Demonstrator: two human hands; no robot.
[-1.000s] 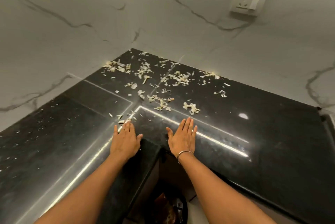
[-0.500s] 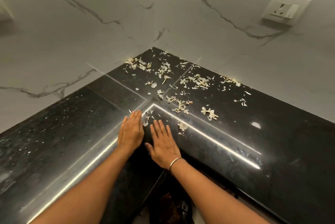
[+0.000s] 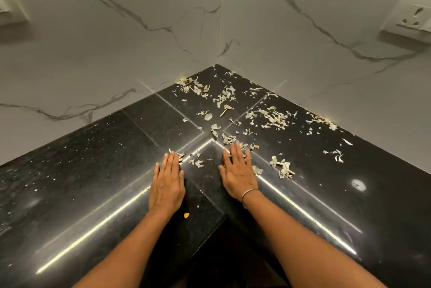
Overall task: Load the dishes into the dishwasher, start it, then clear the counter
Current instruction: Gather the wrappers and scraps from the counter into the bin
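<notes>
The left hand and right hand are lying flat on the black counter near its inner corner, each grip open, fingers straight, holding nothing. Pale peelings are lying scattered beyond the fingertips, some touching the right hand, others reaching the marble wall.

The right hand has moved away from the left hand. A strip of the black polished stone tabletop now lies between them, and its flat fingers now cover some pale dry peel scraps.
</notes>
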